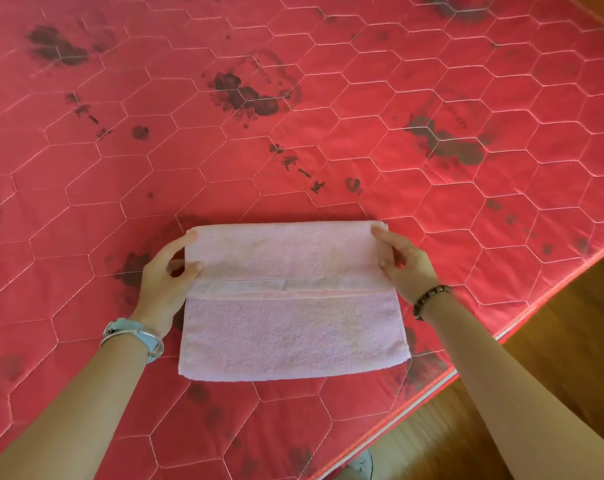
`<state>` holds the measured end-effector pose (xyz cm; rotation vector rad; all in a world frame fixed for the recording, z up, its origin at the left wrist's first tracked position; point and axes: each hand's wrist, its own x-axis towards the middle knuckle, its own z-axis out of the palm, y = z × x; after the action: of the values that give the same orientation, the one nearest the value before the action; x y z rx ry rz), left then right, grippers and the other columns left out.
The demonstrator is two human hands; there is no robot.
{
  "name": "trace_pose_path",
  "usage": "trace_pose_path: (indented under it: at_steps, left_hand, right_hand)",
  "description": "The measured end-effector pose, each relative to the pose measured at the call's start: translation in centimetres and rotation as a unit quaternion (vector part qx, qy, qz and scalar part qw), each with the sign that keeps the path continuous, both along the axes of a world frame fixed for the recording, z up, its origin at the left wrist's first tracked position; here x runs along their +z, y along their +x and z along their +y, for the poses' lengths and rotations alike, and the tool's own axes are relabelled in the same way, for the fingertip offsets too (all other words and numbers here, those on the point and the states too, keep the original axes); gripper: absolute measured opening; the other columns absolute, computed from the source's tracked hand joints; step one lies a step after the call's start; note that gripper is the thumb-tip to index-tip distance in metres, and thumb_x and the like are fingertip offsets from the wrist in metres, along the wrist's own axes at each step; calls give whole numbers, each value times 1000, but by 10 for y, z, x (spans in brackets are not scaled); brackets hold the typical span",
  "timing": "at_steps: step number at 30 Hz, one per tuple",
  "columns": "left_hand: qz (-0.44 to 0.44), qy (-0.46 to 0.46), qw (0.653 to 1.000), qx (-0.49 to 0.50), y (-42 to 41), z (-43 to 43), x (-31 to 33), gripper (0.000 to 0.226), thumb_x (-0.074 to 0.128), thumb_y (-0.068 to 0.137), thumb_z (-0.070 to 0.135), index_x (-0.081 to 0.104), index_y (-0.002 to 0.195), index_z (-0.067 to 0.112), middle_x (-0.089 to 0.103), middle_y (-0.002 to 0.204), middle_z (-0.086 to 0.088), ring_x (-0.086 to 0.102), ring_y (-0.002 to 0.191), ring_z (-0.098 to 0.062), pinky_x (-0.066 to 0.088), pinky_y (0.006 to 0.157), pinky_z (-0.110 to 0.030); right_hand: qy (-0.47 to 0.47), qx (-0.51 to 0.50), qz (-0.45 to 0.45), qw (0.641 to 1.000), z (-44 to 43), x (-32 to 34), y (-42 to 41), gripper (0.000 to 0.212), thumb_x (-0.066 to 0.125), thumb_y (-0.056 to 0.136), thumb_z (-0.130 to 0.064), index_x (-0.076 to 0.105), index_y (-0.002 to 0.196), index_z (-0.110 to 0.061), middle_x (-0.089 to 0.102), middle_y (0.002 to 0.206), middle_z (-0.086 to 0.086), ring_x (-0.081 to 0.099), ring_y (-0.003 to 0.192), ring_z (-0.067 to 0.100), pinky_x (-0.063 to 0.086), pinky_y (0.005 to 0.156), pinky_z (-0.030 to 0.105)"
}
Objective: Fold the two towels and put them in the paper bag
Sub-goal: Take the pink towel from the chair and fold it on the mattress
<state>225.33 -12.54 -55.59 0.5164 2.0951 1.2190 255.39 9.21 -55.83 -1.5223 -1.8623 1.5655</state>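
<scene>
Two bare hands work a pale pink towel [293, 306] on a red quilted mattress [328, 133] stitched in hexagons and printed with dark floral motifs. The towel lies flat near the mattress's near edge, its far part doubled over toward the person so that a hemmed band crosses its middle. The left hand [165, 275] pinches the folded flap's left edge between thumb and fingers; the right hand [406, 263] pinches the flap's right edge the same way. A pale blue watch [134, 336] and a thin bangle sit on the left wrist, a dark beaded bracelet [430, 301] on the right. Wooden flooring [553, 341] shows beyond the mattress's corner at lower right.
</scene>
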Motion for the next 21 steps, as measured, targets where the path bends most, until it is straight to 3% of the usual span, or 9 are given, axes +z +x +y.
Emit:
trace_pose_path:
  at_steps: [3, 5, 7, 10, 15, 18, 21]
  left_hand:
    - [14, 1, 1000, 7, -1, 1, -2, 57, 67, 90, 0, 58, 135, 33, 54, 141, 15, 55, 113, -13, 50, 101, -38]
    - [-7, 5, 999, 33, -4, 3, -2, 61, 72, 87, 5, 55, 139, 31, 53, 141, 12, 53, 120, -12, 50, 95, -33]
    - [-40, 6, 998, 49, -10, 6, -1, 62, 74, 87, 10, 49, 143, 22, 53, 140, 8, 53, 123, -11, 47, 98, -30]
    - [-81, -14, 995, 50, -23, 12, -2, 62, 75, 88, 17, 48, 144, 17, 59, 136, 2, 57, 122, -12, 42, 108, -34]
    - [-121, -52, 990, -44, -31, 22, 10, 48, 72, 89, 13, 59, 135, 11, 68, 125, -1, 62, 117, -13, 41, 104, -29]
    - [-114, -52, 990, -65, -28, 22, 16, 34, 72, 89, 16, 68, 123, 12, 72, 118, 0, 64, 112, -12, 44, 107, -34]
    - [-97, -6, 994, -39, -23, 14, 23, 33, 70, 90, 14, 69, 123, 13, 73, 116, -1, 67, 109, -13, 49, 92, -25]
  right_hand:
    - [43, 20, -21, 999, 1, 2, -3, 70, 51, 83, 17, 54, 136, -29, 47, 136, -1, 46, 128, 18, 46, 106, 36]
    - [50, -3, -31, 998, 5, 3, -6, 70, 57, 80, 12, 54, 134, -33, 45, 130, 0, 51, 118, 20, 56, 86, 29]
    - [37, -23, -35, 998, 11, 5, -7, 65, 65, 79, 5, 54, 133, -31, 43, 130, 4, 54, 112, 21, 56, 71, 24]
    - [-18, -47, -17, 999, 19, 7, -10, 63, 75, 77, 1, 50, 132, -18, 54, 126, 10, 60, 103, 21, 56, 73, 28]
    - [-73, -63, -37, 995, 22, 12, -13, 68, 84, 74, -11, 46, 130, -9, 63, 112, 6, 63, 96, 17, 54, 79, 29]
    - [-68, 1, -56, 996, 21, 17, -10, 46, 81, 77, -13, 63, 119, -8, 70, 98, -1, 65, 85, 9, 51, 68, 14]
    - [-14, 31, -57, 998, 16, 29, -6, 24, 78, 81, -15, 70, 104, -14, 71, 92, -3, 63, 78, 8, 51, 62, 8]
